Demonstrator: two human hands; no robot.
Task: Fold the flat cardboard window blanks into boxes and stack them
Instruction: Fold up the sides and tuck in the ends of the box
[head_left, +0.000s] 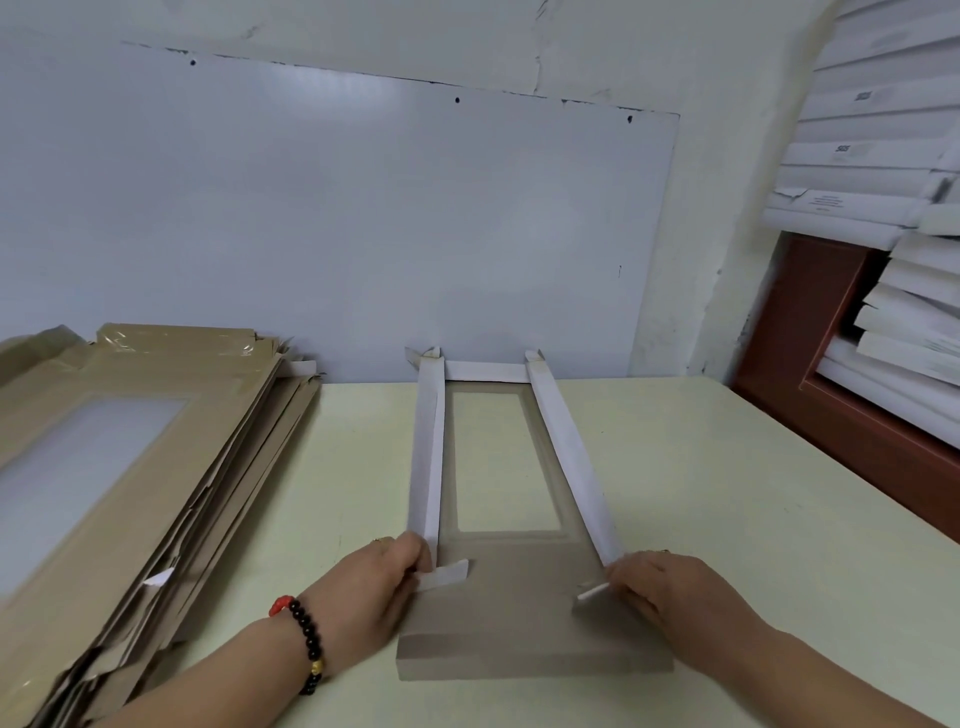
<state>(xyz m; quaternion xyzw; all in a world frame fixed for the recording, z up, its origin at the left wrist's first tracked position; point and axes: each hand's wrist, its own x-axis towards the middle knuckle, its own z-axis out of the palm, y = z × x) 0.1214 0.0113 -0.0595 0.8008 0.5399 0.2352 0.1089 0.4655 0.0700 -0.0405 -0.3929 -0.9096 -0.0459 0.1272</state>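
A half-folded cardboard window blank (519, 613) lies lengthwise on the pale table (727, 493), its clear window toward the far end. Both long side walls stand up, white side inward, and the far end wall is raised too. My left hand (379, 587) pinches the near end of the left wall and its small white corner tab. My right hand (670, 592) grips the near end of the right wall and its tab. The near end flap lies flat on the table between my wrists. A pile of flat brown window blanks (130, 467) fills the left side.
A grey-white board (363, 234) leans on the wall behind the table. At the right, stacks of white folded boxes (883, 156) sit on and above a red-brown frame (810, 364). The table's right edge runs diagonally near it.
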